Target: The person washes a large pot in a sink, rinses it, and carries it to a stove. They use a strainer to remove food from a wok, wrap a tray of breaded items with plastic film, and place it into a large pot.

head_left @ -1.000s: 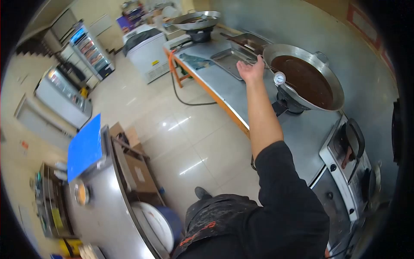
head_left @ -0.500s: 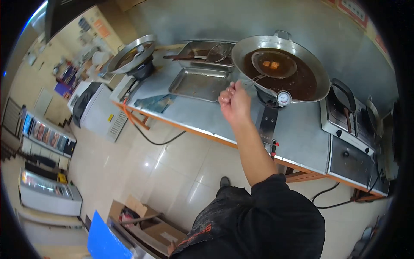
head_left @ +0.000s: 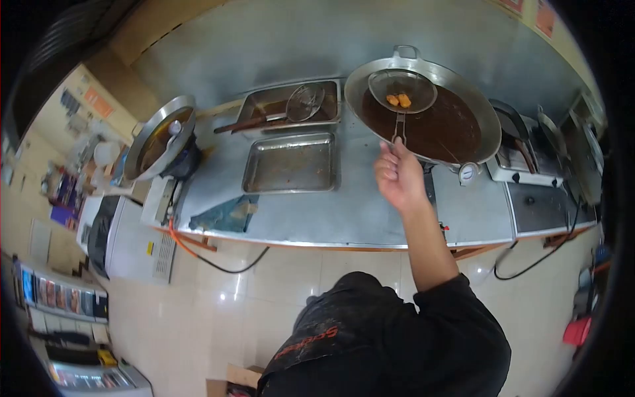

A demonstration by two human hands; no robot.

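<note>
My right hand (head_left: 400, 175) is closed around the handle end of a wire mesh strainer (head_left: 423, 83). The strainer's round basket sits over the far left part of a big metal wok (head_left: 491, 126) filled with dark brown oil (head_left: 450, 126). A few small golden-orange fried pieces (head_left: 399, 100) lie together in the mesh, which looks raised above the oil's surface. Clipped to the wok's near rim is a dial thermometer (head_left: 468, 173). My left hand is out of view.
Left of the wok, a shallow metal tray (head_left: 291, 163) lies before a deeper pan (head_left: 246, 109) holding a second strainer (head_left: 305, 102). A smaller wok (head_left: 135, 155) stands far left, near a blue cloth (head_left: 221, 215). A gas stove (head_left: 526, 169) with a black pan is at right.
The strainer has risen from the oil with the fried pieces and shifted toward the wok's far left side. My hand and the view have moved too.
</note>
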